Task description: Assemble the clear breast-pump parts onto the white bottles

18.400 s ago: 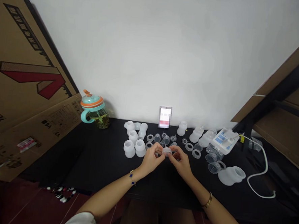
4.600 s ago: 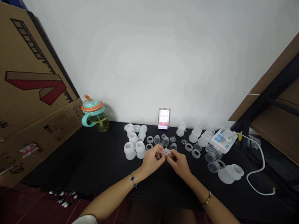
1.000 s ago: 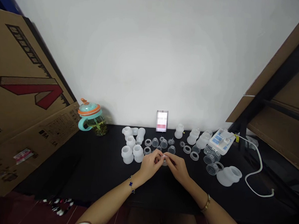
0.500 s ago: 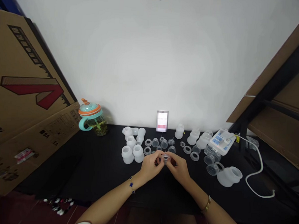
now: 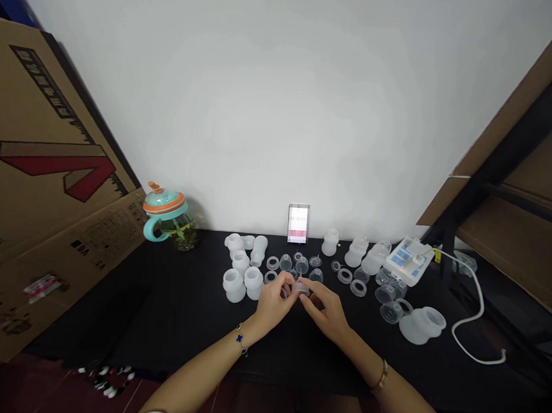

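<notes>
Between the fingertips of both hands is a small translucent ring part [image 5: 301,288], held over the black table. My left hand [image 5: 274,298] pinches its left side, and my right hand [image 5: 326,309] grips its right side with thumb and fingers. Beyond the hands lie loose translucent rings [image 5: 272,263] and clear domed caps [image 5: 316,275]. Several frosted bottles [image 5: 234,285] stand left of my left hand. More rings [image 5: 357,288] lie to the right of my right hand.
A teal-lidded jug [image 5: 166,215] stands at the back left beside a large cardboard box [image 5: 37,204]. A blurred screen [image 5: 298,223] leans against the wall. On the right are a white power strip [image 5: 408,261], its cable, and a wide bottle [image 5: 422,325] lying tilted.
The ring part has turned in my fingers and shows its side more. Both hands have shifted slightly left, and my left fingers have moved up around it.
</notes>
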`<state>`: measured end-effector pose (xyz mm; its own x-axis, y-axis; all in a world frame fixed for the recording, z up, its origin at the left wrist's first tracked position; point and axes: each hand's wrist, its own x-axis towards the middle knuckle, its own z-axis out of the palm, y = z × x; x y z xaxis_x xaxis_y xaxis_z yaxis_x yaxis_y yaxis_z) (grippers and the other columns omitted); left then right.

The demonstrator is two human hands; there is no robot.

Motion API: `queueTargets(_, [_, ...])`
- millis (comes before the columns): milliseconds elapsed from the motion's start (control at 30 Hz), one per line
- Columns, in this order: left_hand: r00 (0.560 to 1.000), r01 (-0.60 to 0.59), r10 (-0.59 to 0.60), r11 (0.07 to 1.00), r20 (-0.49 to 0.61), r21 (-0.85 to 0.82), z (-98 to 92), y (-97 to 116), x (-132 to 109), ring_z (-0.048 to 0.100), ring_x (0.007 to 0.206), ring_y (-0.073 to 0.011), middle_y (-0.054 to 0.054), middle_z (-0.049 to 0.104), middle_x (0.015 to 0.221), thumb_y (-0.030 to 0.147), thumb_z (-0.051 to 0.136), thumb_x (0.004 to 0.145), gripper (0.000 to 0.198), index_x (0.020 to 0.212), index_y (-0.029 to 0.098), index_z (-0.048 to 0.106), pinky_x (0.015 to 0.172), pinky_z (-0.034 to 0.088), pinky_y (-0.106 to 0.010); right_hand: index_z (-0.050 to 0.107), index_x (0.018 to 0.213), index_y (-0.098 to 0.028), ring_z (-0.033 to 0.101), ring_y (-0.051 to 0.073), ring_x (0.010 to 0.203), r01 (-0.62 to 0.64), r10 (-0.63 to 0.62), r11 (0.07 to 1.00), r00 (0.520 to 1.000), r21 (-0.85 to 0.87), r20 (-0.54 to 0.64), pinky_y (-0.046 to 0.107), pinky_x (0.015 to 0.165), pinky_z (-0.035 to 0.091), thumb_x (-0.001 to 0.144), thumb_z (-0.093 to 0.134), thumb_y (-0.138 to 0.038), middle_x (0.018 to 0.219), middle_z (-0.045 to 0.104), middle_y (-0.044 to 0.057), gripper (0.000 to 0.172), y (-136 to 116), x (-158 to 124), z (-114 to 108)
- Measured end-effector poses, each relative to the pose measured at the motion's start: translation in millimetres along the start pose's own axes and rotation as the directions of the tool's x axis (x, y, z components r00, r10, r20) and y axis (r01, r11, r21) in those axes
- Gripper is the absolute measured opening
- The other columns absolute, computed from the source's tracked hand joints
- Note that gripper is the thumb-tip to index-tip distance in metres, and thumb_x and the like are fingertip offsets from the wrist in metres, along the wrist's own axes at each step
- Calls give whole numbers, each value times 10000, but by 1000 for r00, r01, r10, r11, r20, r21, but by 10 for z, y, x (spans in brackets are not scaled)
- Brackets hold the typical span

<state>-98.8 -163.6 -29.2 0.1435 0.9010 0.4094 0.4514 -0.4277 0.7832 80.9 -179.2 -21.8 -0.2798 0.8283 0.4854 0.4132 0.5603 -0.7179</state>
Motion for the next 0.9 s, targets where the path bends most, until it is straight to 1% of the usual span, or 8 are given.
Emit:
queueTargets(133, [1000, -18, 18, 1000, 22, -11, 0, -14, -20, 564, 595, -125, 52, 564, 692, 224, 552, 887, 65, 874, 223, 488, 597, 439, -233, 650, 1313, -264, 638, 137, 650, 38, -39, 999, 999, 16, 29, 252, 565, 518, 999, 536, -341, 1129, 714, 68, 343, 2, -10, -10])
queueTargets(300, [999, -16, 16, 1000, 41, -18, -3, -34, -33, 546, 589, -129, 53, 563, 699, 215, 488, 925, 43, 903, 228, 454, 596, 412, -240, 691, 1255, -277, 672, 151, 703, 63, -63, 998, 998, 6, 18, 261, 608, 546, 996, 564, -380, 1164, 725, 62, 307, -7, -10, 14])
queueTargets(400, [999, -16, 17, 999, 34, -34, 3, -64, -32, 551, 603, -131, 54, 566, 703, 235, 488, 946, 57, 902, 229, 453, 612, 419, -244, 687, 1248, -270, 647, 139, 643, 18, -18, 1000, 1000, 18, -10, 259, 595, 549, 975, 595, -407, 1112, 749, 54, 318, 8, -17, 33])
queueTargets(500, [1000, -19, 20, 999, 21, -48, 15, -92, -33, 580, 633, -135, 42, 603, 742, 255, 504, 954, 58, 919, 226, 469, 625, 435, -246, 643, 1292, -257, 597, 123, 550, -63, 65, 997, 997, 45, -47, 253, 541, 543, 931, 654, -440, 1042, 771, 45, 405, 40, -26, 53])
queueTargets(633, [1000, -25, 25, 998, 5, -65, 15, -86, -30, 637, 696, -148, 21, 666, 820, 273, 527, 955, 61, 980, 224, 502, 638, 460, -251, 611, 1311, -264, 587, 119, 544, -75, 79, 995, 995, 66, -56, 253, 525, 544, 893, 697, -465, 1094, 763, 50, 472, 81, -40, 85])
queueTargets(767, [999, -41, 42, 997, 19, -71, -13, -31, -22, 689, 825, -171, -19, 723, 979, 301, 513, 980, 163, 1127, 230, 523, 699, 509, -275, 611, 1299, -261, 591, 119, 530, -46, 50, 998, 995, 47, -85, 254, 516, 541, 890, 701, -463, 1048, 773, 48, 465, 88, -54, 106])
queueTargets(833, [997, -67, 70, 996, 37, -61, -23, -5, -19, 698, 854, -177, -35, 728, 1044, 275, 510, 974, 209, 1177, 233, 533, 713, 532, -284, 606, 1290, -260, 592, 119, 524, -33, 38, 998, 993, 45, -113, 254, 510, 541, 895, 696, -453, 1041, 774, 49, 449, 81, -56, 109])
queueTargets(900, [993, -106, 108, 993, 53, -44, -20, 11, -18, 701, 852, -179, -50, 723, 1113, 231, 522, 947, 257, 1202, 234, 554, 701, 549, -285, 584, 1297, -263, 601, 120, 533, -20, 28, 998, 988, 59, -149, 255, 504, 541, 898, 694, -440, 1083, 766, 56, 450, 77, -54, 109])
